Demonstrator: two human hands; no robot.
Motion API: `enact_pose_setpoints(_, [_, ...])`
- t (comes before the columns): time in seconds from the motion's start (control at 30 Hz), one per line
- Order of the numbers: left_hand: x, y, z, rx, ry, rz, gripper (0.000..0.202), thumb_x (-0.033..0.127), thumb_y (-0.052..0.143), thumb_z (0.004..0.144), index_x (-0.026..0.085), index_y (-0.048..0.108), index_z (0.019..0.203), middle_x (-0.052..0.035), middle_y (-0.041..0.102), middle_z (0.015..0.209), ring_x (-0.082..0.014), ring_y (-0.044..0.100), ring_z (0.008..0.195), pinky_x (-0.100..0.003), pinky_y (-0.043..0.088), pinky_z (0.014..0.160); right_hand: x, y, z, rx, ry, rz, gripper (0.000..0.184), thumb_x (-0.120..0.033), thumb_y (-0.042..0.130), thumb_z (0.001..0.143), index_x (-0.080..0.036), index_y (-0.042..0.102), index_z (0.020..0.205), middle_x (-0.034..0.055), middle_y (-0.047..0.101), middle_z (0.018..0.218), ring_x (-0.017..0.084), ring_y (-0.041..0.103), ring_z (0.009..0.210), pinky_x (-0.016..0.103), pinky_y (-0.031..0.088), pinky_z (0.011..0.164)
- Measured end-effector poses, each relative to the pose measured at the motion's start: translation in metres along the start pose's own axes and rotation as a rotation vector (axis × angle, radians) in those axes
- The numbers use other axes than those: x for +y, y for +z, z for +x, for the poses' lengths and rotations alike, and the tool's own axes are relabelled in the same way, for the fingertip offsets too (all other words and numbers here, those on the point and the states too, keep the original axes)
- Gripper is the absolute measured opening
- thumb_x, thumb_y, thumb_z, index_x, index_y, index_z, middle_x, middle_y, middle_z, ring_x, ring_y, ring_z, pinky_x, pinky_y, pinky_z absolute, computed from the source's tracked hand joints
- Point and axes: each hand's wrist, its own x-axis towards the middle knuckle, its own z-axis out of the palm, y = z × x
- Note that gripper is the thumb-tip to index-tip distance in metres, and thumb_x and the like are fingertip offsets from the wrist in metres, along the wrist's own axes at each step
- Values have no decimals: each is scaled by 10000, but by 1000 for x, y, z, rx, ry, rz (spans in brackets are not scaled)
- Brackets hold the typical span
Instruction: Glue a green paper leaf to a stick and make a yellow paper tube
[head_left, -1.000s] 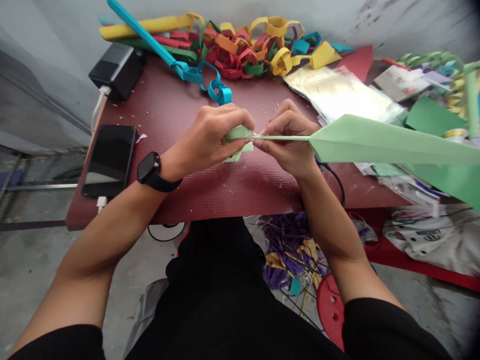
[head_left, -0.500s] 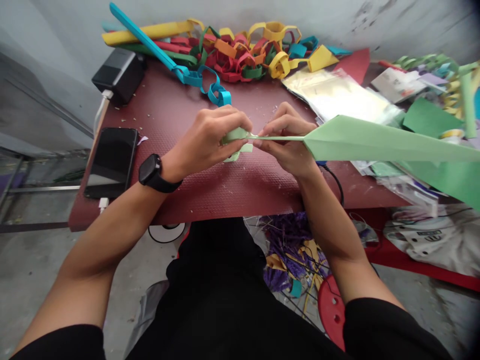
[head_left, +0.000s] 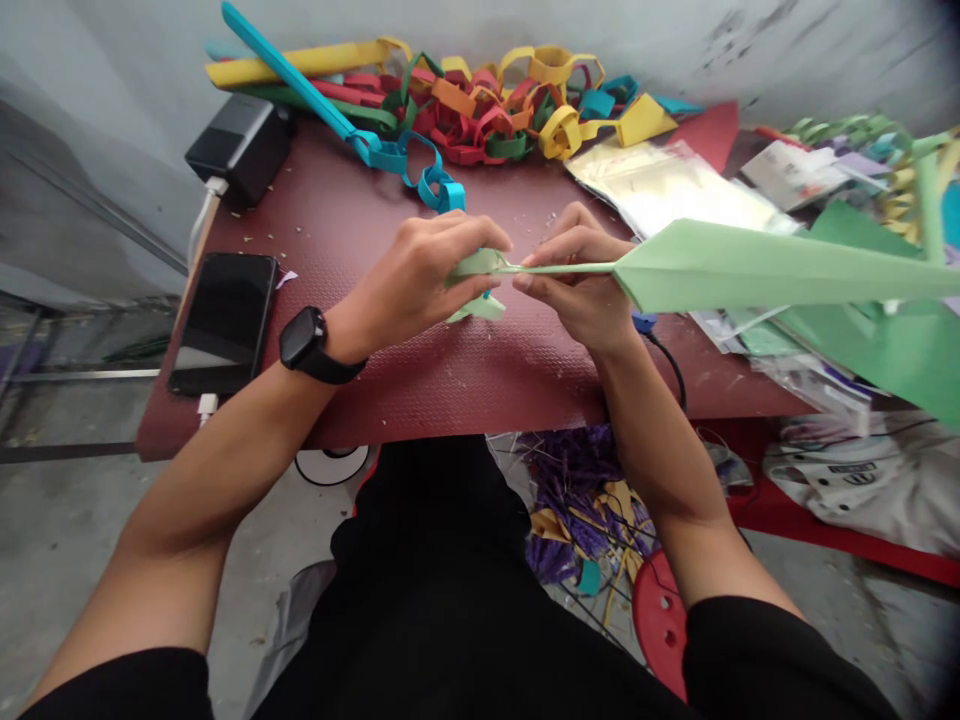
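Note:
A long folded light green paper strip (head_left: pixel 750 270) runs from between my hands out past the right edge. My right hand (head_left: pixel 581 275) pinches its narrow end between thumb and fingers. My left hand (head_left: pixel 442 265), wearing a black watch on the wrist, is closed on a light green paper loop (head_left: pixel 476 263) that meets the strip's end. Beneath the left fingers hangs another light green paper piece (head_left: pixel 480 308), with a small blue bit beside it. Both hands are held over the dark red table (head_left: pixel 450 380). My palms hide part of the paper.
Coloured paper chains (head_left: pixel 495 110) lie along the wall, a blue chain (head_left: pixel 431 180) trailing forward. A black phone (head_left: pixel 225 320) and a black charger box (head_left: pixel 238 150) are on the left. Plastic packets (head_left: pixel 675 185) and green paper (head_left: pixel 892 350) lie right. A red stool (head_left: pixel 660 620) stands below.
The green strip's long end has risen slightly and its fold has shifted a little right. The loose piece under my left hand has turned. Both hands keep their grip almost in place.

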Motion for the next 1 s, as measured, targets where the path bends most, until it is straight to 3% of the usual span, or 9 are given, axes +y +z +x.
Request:
enact_pose_setpoints(0.17, [-5,4,-3,25,23,-6,370,331,603,1141,313,599,1511,-42,784,1365,-210,807,1161,-394,701,980,4,0,3,7,35,48,483,-735,913,827,-280,757,874,-33,485,770,131,466,663,387,613,726])
enact_pose_setpoints(0.37, [-14,2,-4,-12,72,66,459,251,590,1127,328,566,1579,-68,784,1366,-246,805,1187,-437,690,1013,5,0,2,-4,31,54,471,-735,903,837,-290,760,894,-31,495,792,129,434,654,380,598,718])
enact_pose_setpoints(0.57, [-13,-2,-3,-68,56,54,449,235,597,1113,323,587,1553,-72,784,1370,-251,787,1222,-456,661,1048,9,0,0,-22,78,28,471,-728,909,825,-298,729,891,-17,480,814,157,449,685,410,601,741])
enact_pose_setpoints(0.8, [-11,2,-1,-25,-1,71,184,320,707,1063,283,736,1242,-67,806,1164,-266,785,1081,-444,643,944,7,2,-2,-18,83,14,435,-694,919,818,-309,729,891,-10,468,810,174,460,691,433,614,752])
enact_pose_setpoints(1.0, [-12,2,-2,-20,-12,77,165,309,651,1088,295,736,1229,-50,792,1082,-231,764,999,-399,611,867,7,2,-1,-15,66,59,376,-641,921,851,-307,754,902,-10,495,812,169,474,697,434,634,762])
